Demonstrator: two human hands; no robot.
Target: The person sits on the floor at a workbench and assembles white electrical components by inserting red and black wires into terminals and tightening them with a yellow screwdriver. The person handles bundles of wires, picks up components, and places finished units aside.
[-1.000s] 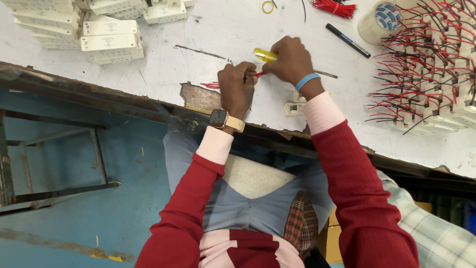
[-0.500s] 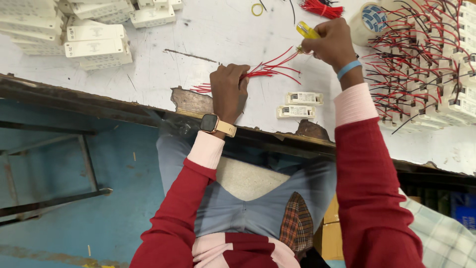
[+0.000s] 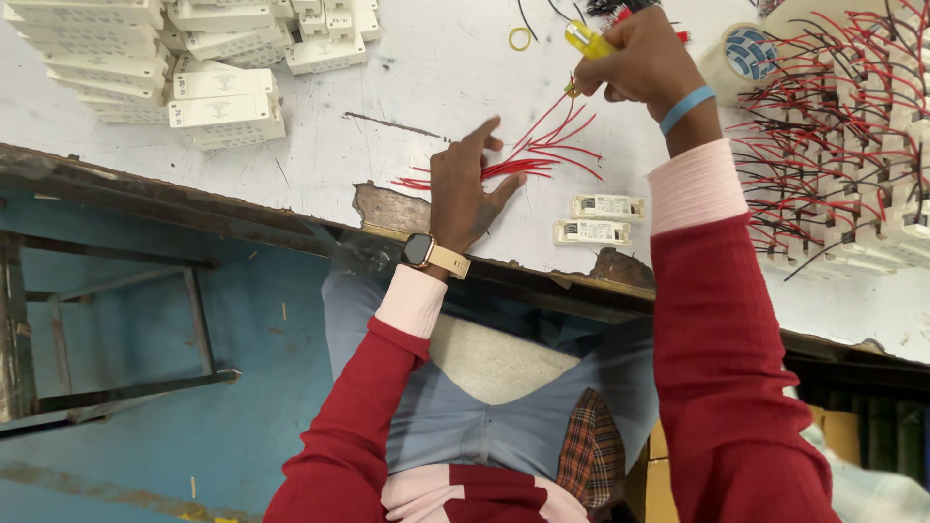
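Bright, even light — soft shadows

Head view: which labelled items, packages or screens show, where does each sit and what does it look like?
Smartwatch: left wrist, dark square screen, tan strap.
Two small white modules: table edge near right sleeve, rectangular, pale labels.
Tape roll: top right, round, blue-and-white patterned face.
White module stacks: top left, rectangular.

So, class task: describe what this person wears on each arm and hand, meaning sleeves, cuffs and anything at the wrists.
Both arms wear dark red sleeves ending in pale pink ribbed cuffs. The left hand has a square smartwatch with a dark face on a tan strap. The right hand has a thin light blue band at the wrist. Neither hand is gloved, and no rings show.
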